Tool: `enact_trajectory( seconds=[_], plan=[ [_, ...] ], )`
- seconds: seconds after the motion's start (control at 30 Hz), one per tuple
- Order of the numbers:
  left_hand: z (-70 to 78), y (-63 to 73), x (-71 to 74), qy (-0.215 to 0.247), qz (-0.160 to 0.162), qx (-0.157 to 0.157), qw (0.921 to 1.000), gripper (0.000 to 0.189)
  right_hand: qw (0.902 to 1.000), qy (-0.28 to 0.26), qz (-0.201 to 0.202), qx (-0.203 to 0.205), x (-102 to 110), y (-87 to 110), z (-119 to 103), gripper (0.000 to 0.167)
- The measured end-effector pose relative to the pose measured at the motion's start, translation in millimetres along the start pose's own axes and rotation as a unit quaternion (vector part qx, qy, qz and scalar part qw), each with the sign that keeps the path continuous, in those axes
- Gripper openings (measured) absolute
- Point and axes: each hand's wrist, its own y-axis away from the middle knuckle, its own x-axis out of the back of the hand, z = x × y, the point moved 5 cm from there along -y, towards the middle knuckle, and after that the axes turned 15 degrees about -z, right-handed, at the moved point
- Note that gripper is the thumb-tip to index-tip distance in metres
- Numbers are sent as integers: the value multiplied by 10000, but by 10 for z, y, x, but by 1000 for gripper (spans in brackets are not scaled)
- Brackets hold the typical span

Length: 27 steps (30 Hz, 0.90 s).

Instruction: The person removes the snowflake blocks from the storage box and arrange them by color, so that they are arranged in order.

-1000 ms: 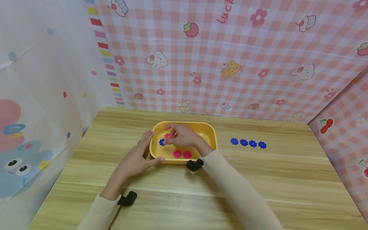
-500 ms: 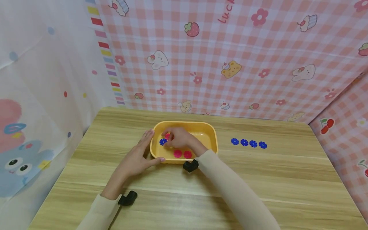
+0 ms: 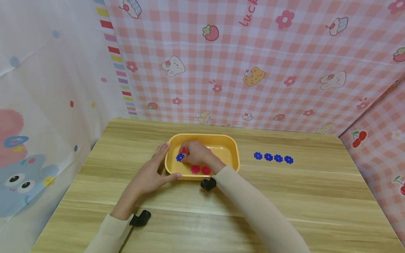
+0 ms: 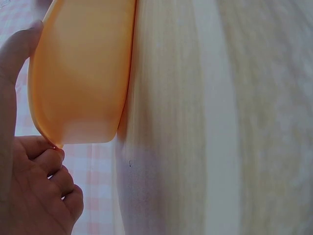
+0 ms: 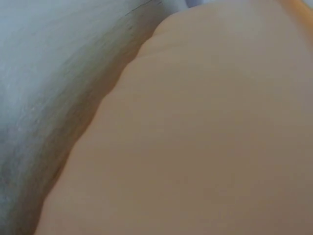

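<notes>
In the head view a yellow plastic tray (image 3: 223, 142) stands on the table. My left hand (image 3: 147, 175) holds its near-left corner, thumb on the front rim and fingers along the left side. The left wrist view shows that thumb and a fingertip on the rim of the tray (image 4: 83, 73). My right hand (image 3: 197, 153) reaches into the tray and pinches a blue snowflake disc (image 3: 180, 157) at the left. Pink snowflake discs (image 3: 195, 169) lie on the tray floor, some partly hidden by this hand. Mostly blurred, close surface fills the right wrist view.
Right of the tray, several blue snowflake discs (image 3: 268, 157) lie in a row on the wooden table (image 3: 202, 218). A pink checked cloth (image 3: 227, 49) hangs behind the table, with further cloth at both sides.
My right hand has moved slightly left and down inside the tray, its fingers closing at the blue snowflake disc, which has shifted a little to the right. My left hand stays put.
</notes>
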Motion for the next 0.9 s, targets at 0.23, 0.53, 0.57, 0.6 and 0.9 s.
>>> enact_trajectory(
  seconds=[0.23, 0.53, 0.57, 0.6, 0.9],
  plan=[
    [0, 7, -1, -33, 13, -39, 10000, 120, 9997, 33, 182, 161, 33, 38, -22, 17],
    [-3, 4, 0, -19, 21, -35, 10000, 121, 9992, -153, 247, 285, 106, 135, -41, 8],
    [-2, 4, 0, -17, 21, -44, 10000, 121, 9990, -192, 245, 321, 113, 147, -39, 7],
    [-1, 3, -1, -13, 19, -51, 10000, 121, 9989, -215, 241, 351, 119, 161, -37, 6],
    [-3, -3, -1, -16, 15, -26, 10000, 121, 9980, -57, 271, 572, 183, 346, -62, 3]
  ],
)
